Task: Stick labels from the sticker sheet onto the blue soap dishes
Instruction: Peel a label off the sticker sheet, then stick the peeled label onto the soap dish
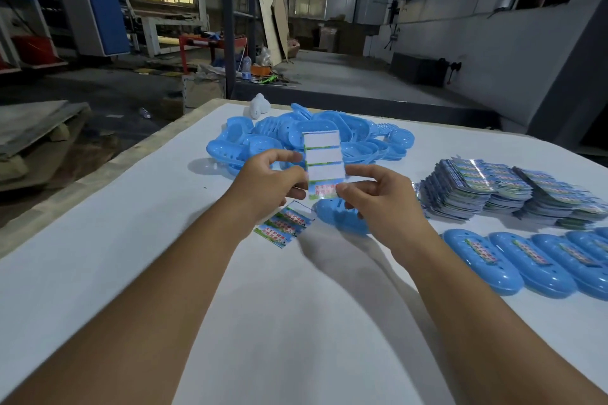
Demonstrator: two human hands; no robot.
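Both hands hold a sticker sheet (324,158) upright above the white table (131,240). Its upper slots are blank; one printed label (324,191) is left at the bottom. My left hand (273,184) pinches the sheet's left edge. My right hand (375,194) pinches the sheet at the last label's right end. Under the hands lies one blue soap dish (339,215), upside down. A second sticker sheet (284,223) with printed labels lies flat beside it. Farther back sits a pile of unlabelled blue dishes (263,138).
Labelled blue dishes (526,263) lie in a row at the right. Behind them are stacks of sticker sheets (506,191). A small white object (258,105) stands at the table's far edge. Beyond the table is a dim workshop floor.
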